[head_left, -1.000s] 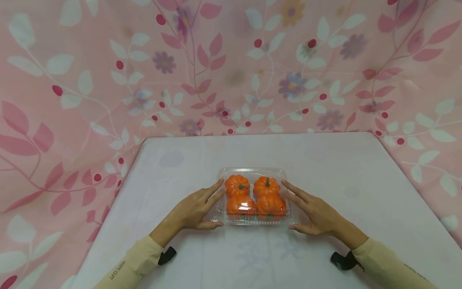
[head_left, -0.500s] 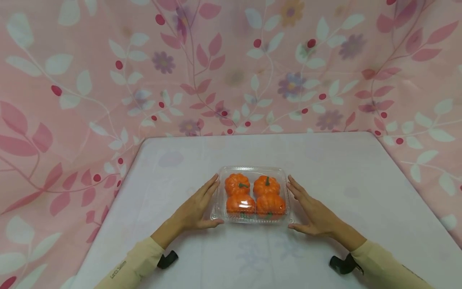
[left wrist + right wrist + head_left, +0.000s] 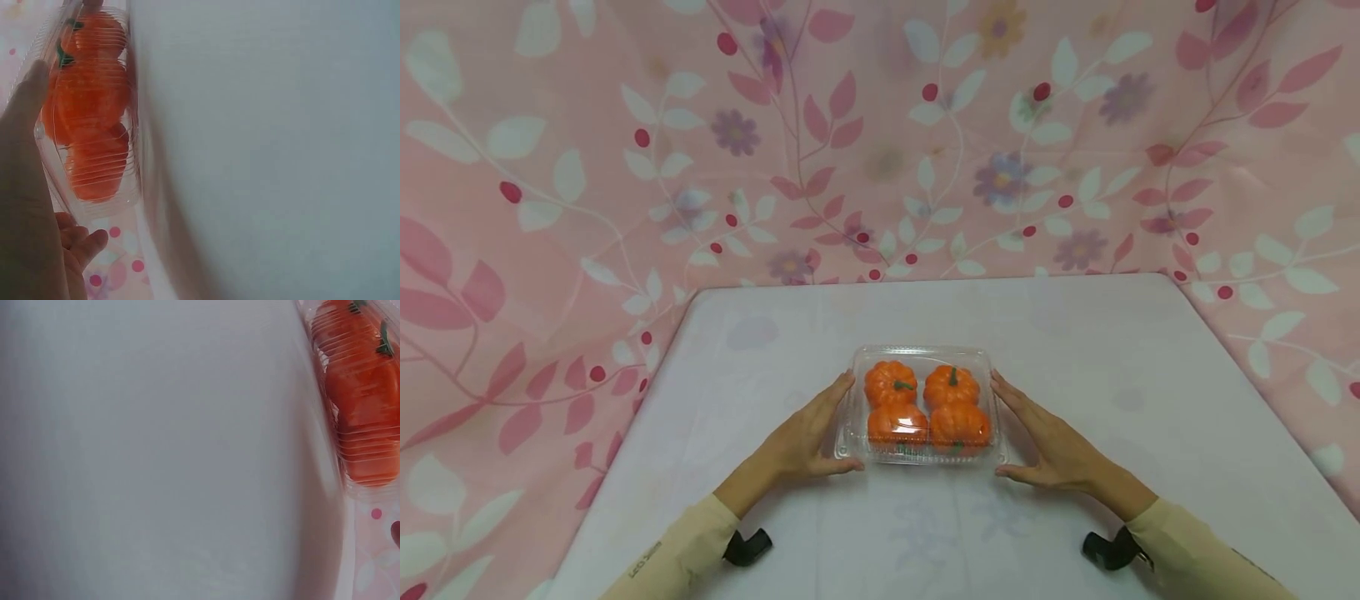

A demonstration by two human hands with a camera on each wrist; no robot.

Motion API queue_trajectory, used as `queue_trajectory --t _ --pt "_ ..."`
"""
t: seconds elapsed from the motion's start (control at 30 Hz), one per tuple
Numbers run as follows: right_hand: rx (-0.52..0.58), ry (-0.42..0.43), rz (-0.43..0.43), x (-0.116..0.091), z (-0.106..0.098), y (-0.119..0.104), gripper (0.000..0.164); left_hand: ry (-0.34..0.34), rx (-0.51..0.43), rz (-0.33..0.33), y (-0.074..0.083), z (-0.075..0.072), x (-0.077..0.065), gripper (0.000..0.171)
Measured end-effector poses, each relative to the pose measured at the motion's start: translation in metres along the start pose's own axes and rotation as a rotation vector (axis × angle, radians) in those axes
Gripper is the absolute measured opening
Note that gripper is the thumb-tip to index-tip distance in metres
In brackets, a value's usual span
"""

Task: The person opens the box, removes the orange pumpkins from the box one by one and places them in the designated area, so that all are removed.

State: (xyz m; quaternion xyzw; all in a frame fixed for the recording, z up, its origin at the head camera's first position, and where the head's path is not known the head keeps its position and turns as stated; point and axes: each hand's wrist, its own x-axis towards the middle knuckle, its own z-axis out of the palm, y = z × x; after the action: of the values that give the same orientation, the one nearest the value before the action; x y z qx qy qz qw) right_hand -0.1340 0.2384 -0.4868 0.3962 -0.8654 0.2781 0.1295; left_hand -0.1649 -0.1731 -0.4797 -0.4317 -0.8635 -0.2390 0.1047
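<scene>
A clear plastic clamshell box (image 3: pixel 925 457) with its lid down stands at the middle of the table. Several orange toy pumpkins (image 3: pixel 955 425) with green stems fill it in two rows; ribbed clear walls cover them in the left wrist view. My left hand (image 3: pixel 801 437) flanks the box, its straight fingers along the left side and the thumb at the front left corner. On the opposite side my right hand (image 3: pixel 1052 446) mirrors it, fingertips at the right wall and thumb near the front right corner. Only a fingertip (image 3: pixel 395 532) of that hand shows in the right wrist view.
A white cloth covers the table (image 3: pixel 760 333). Behind and beside it hangs a pink curtain (image 3: pixel 880 150) with leaves and flowers. Dark wrist devices (image 3: pixel 747 547) stick out at both cuffs.
My fingers have moved from over the lid's edges outward to the box's two sides. The right fingertips have then come back in against the wall. The box has stayed nearly in place.
</scene>
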Motion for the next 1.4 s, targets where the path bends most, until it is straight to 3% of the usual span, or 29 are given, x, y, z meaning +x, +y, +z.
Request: queue_trajectory --t 0.33,0.53,0.87,1.1,1.27,1.4 --pt "-0.04 -0.092 0.073 0.003 -0.009 -0.003 0.118 -0.012 0.062 0.055 -0.002 -0.008 0.001 0.109" --pt "-0.06 -0.1 0.016 0.008 -0.015 -0.001 0.111 0.001 0.141 0.086 -0.003 -0.008 0.0 0.104" --pt "-0.247 -0.087 -0.095 0.009 -0.016 0.0 0.091 -0.062 0.264 0.103 0.003 -0.012 0.003 0.097" --pt "-0.349 -0.09 -0.138 0.007 -0.014 -0.003 0.083 -0.039 0.345 0.157 0.006 -0.01 0.003 0.088" --pt "-0.379 -0.09 -0.137 0.008 -0.014 -0.006 0.081 -0.033 0.358 0.177 0.006 -0.01 0.004 0.08" --pt "-0.355 -0.102 -0.111 0.007 -0.015 -0.006 0.083 -0.023 0.302 0.183 0.004 -0.011 0.005 0.079"
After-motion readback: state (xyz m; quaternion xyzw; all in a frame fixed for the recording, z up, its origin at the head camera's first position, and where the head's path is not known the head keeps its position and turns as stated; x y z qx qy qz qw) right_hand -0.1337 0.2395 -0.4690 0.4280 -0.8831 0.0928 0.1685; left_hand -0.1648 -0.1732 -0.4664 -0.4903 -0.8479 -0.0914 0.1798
